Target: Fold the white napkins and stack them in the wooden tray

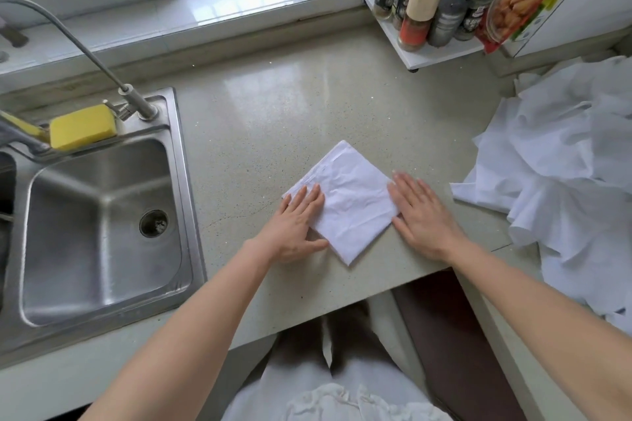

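Head view | folded napkin [345,203] on counter [273,120], right of sink [102,215] | left hand [295,227], right hand [422,215] flat on its corners, fingers straight, slightly apart, likely to press creases | unfolded napkins [561,188] farther right | tray unseen

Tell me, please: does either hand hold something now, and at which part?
Nothing is gripped. Left hand and right hand lie flat, pressing the folded napkin at its left and right corners.

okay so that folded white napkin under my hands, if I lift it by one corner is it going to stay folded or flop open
Probably flop. The folded napkin looks like thin, creased cloth, so its layers would likely sag and open from one corner. It seems light, and the counter is glossy, so it may slide if pushed. The left hand and right hand lie flat at its sides; lifting from both sides should keep it together.
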`<state>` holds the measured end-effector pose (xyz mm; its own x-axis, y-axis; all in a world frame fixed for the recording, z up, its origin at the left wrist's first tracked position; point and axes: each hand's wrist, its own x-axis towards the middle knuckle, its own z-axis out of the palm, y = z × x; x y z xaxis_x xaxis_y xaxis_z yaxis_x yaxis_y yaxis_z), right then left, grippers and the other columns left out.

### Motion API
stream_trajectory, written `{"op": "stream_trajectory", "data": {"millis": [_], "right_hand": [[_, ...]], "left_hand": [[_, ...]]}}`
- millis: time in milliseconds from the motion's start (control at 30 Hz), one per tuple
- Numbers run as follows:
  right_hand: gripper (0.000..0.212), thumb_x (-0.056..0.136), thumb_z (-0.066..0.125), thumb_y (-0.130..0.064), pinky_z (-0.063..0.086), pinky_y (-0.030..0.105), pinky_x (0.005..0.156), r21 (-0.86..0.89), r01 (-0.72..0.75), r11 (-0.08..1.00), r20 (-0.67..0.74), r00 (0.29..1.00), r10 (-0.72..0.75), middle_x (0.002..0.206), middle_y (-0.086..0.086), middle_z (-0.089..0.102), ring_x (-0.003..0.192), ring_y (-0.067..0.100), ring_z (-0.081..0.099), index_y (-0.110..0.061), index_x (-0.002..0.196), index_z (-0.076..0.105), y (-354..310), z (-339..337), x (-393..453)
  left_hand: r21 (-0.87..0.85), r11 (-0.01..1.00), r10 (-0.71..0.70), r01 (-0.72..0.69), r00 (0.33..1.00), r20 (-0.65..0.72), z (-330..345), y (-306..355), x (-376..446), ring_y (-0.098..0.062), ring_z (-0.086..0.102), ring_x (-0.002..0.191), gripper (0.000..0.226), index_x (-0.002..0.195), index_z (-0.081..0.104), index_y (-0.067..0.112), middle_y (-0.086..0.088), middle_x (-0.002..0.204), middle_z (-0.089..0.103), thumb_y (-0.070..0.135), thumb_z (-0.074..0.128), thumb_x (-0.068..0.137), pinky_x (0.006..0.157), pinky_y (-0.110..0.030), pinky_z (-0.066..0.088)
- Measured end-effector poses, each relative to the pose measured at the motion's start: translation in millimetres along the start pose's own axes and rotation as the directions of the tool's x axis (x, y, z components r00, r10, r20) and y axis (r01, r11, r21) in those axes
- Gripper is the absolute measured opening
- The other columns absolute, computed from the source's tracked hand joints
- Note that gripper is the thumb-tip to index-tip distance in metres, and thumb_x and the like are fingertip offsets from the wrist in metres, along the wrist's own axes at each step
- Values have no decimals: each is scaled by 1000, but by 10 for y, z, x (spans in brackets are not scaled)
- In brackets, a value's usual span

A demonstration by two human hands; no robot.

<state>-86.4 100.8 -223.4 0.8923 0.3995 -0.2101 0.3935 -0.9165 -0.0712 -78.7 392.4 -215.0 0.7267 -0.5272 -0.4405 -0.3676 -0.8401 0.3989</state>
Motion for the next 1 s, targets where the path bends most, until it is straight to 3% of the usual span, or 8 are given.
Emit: {"op": "stream_trajectory", "data": {"millis": [100,200,300,400,567,800,900,1000], "right_hand": [[70,79,34,-22,12,39,116,-120,340,933,51,940,-336,155,12,24,144,24,22,-7,148,29,-29,-99,68],[71,79,44,-3,25,39,116,-108,352,930,104,934,-341,156,9,18,143,21,22,-8,148,28,-153,-185,176],[63,68,68,7,59,36,71,-28,236,971,23,972,-236,137,16,53,117,24,60,-2,129,56,-328,-150,228],[41,60,75,1,53,30,47,-134,213,968,32,977,-211,110,20,68,83,25,72,1,101,69,-575,-176,182],[31,94,33,-2,48,37,77,-166,137,977,207,973,-101,123,17,56,104,32,62,-3,118,53,-1012,-411,18],[19,84,43,-2,33,30,65,35,173,984,253,951,-176,100,5,58,97,26,56,-13,89,58,-917,-382,15],[12,84,50,-8,37,29,62,446,-31,894,280,954,-107,81,2,59,78,18,56,-12,75,57,-643,-424,82],[22,90,56,-14,29,26,56,697,-275,662,331,943,44,67,-1,48,61,12,43,-14,69,50,-487,-535,183]], "left_hand": [[25,997,76,-76,997,30,-202,-93,20,-10,-16,145,98,154,2,21,9,158,-14,66,52,84,120,-35,-8],[78,993,79,-83,995,55,-342,-79,51,-11,-7,147,105,153,17,19,8,160,-3,76,56,74,120,-32,-5],[149,988,18,-30,996,85,-396,125,45,-16,-8,147,109,153,15,17,2,161,-3,75,58,72,118,-32,-2],[145,987,41,-71,979,198,-327,351,-81,-17,-9,147,111,154,7,15,-2,160,-6,69,63,74,117,-30,-2],[204,976,24,-79,966,259,-98,409,-312,-23,-11,147,111,153,-4,16,-3,160,-13,62,63,78,121,-39,0],[-158,988,30,-4,986,163,-157,170,-431,-19,15,146,51,144,41,26,5,157,21,13,43,95,118,-35,15],[-421,894,-131,155,988,86,-152,-20,-469,-23,62,92,30,107,68,9,-1,114,66,30,49,98,79,-35,46],[-561,796,-309,225,949,-58,-141,6,-411,-14,36,51,35,72,55,10,2,59,47,32,49,98,51,-26,26]]}}
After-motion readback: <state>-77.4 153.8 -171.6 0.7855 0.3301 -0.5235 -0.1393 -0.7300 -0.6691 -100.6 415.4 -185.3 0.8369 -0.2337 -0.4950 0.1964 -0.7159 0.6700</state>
